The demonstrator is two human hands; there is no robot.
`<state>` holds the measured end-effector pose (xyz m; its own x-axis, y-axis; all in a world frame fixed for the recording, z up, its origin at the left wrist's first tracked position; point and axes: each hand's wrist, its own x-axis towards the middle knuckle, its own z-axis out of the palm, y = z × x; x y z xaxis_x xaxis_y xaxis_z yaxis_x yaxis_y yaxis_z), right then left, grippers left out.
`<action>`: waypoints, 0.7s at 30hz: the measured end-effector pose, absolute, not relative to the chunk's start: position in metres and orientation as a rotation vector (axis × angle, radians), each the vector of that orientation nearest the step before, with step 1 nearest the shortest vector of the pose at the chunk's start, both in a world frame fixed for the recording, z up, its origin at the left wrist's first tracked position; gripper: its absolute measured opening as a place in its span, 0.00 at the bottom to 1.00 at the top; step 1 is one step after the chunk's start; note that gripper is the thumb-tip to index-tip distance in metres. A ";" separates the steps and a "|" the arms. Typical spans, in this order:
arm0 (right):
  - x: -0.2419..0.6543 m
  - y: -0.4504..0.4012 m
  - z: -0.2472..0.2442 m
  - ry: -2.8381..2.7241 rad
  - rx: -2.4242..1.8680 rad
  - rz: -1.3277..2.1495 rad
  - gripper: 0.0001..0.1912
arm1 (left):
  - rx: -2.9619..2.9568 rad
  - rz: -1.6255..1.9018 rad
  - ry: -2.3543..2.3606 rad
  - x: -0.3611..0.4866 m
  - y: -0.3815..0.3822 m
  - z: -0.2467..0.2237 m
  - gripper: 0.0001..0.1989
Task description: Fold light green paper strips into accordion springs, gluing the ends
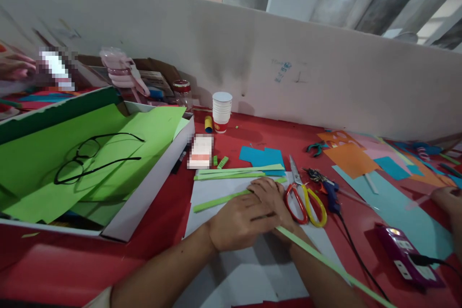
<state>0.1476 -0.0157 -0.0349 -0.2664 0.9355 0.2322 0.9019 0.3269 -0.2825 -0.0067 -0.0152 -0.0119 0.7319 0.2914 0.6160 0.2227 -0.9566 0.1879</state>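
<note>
My left hand [240,221] and my right hand [269,191] meet over white paper [231,281], fingers closed and overlapping. A pale green paper strip [317,254] runs out from between them, across my right forearm towards the lower right. Their fingers hide its other end. A brighter green strip [218,202] lies on the paper and reaches my right fingers. Several more strips [234,173] lie just beyond. Two small folded green paper pieces [223,162] sit behind those. Scissors [306,204] with red and yellow handles rest right of my hands.
At left stands a box [149,187] with green sheets and eyeglasses [77,159]. A phone [200,151], stacked paper cups [221,111] and blue paper [263,158] lie beyond my hands. A glue gun [331,195], a purple power strip [407,255] and another person's hand [447,202] are right.
</note>
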 end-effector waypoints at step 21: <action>0.180 -0.023 0.000 -2.021 -1.386 -0.582 0.11 | 2.190 0.801 1.244 -0.011 0.009 -0.003 0.12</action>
<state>0.1801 -0.0228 0.0004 -0.2631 0.6655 0.6985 0.9350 0.3543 0.0146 -0.0107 0.0091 -0.0029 0.4113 0.8776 0.2463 0.5878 -0.4619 0.6642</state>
